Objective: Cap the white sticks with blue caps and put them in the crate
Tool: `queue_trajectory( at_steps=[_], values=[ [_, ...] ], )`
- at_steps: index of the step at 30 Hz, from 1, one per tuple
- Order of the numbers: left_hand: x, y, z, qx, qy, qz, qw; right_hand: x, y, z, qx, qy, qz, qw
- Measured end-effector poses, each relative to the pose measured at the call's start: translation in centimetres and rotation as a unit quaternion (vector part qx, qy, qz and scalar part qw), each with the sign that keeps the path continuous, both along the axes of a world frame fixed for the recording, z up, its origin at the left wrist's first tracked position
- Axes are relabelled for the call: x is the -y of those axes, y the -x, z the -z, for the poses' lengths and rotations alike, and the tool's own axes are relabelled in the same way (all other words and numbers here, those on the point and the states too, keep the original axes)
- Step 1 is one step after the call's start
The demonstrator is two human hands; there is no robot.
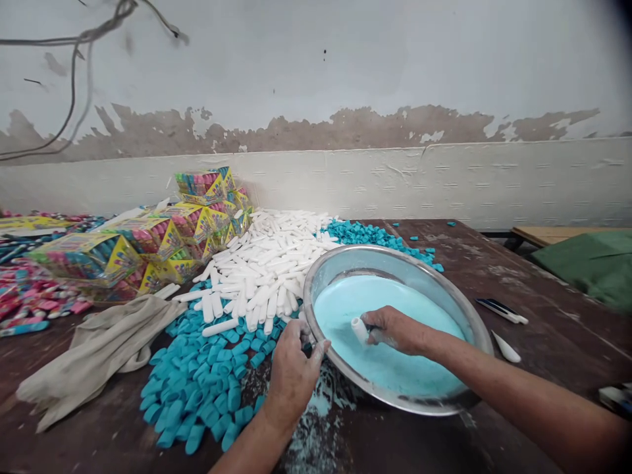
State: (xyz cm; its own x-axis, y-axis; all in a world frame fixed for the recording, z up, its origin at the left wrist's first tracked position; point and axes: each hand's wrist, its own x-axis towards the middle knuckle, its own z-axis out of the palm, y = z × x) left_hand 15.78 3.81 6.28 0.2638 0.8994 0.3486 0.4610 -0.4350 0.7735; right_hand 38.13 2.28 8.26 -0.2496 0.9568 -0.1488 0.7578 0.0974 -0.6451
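Firmly, right fingers [379, 318] grip a smooth white tube [360, 330]; left fingers [295, 329] curl half-open by a metal basin [409, 403].

Dark wires [105, 28] against a peeling wall [395, 79], a crumpled beige cloth [99, 355], green fabric [592, 266] by a wooden board [553, 235]

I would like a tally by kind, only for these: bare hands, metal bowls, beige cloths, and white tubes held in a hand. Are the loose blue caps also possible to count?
Left hand and right hand: 2
Metal bowl: 1
Beige cloth: 1
Held white tube: 1
Total: 5
Blue caps: too overlapped to count.
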Motion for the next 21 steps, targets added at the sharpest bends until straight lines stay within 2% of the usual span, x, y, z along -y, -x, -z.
queue_trajectory(
  at_steps=[1, 3, 5, 7, 10, 13, 14, 18, 21],
  values=[
    [0.2, -0.4, -0.6, -0.032, -0.054, 0.013, 0.998, 0.4, -0.1, -0.2, -0.002, -0.011, 0.005, 1.000],
    [0.5, -1.7, -1.8, -0.098, -0.109, 0.069, 0.987, 1.3, -0.1, -0.4, -0.006, -0.039, 0.013, 0.999],
    [0.5, -3.5, -2.6, -0.164, -0.109, 0.117, 0.973, 1.9, -0.1, -0.4, -0.009, -0.069, 0.023, 0.997],
    [0.2, -5.2, -2.9, -0.207, -0.077, 0.140, 0.965, 2.5, -0.1, -0.3, -0.016, -0.094, 0.025, 0.995],
    [-0.2, -6.8, -2.7, -0.200, -0.037, 0.152, 0.967, 3.1, -0.5, 0.1, -0.012, -0.135, 0.047, 0.990],
    [-0.4, -7.2, -2.4, -0.163, -0.058, 0.160, 0.972, 3.6, -1.0, 0.7, 0.014, -0.204, 0.143, 0.968],
    [-0.4, -7.2, -2.3, -0.162, -0.069, 0.158, 0.971, 3.7, -1.1, 0.9, 0.021, -0.214, 0.150, 0.965],
    [-0.2, -7.3, -2.2, -0.200, -0.096, 0.151, 0.963, 4.4, -0.8, 1.4, 0.030, -0.190, 0.070, 0.979],
    [-0.3, -7.2, -2.3, -0.202, -0.091, 0.158, 0.962, 4.5, -0.5, 1.7, 0.061, -0.199, 0.056, 0.976]
  ],
)
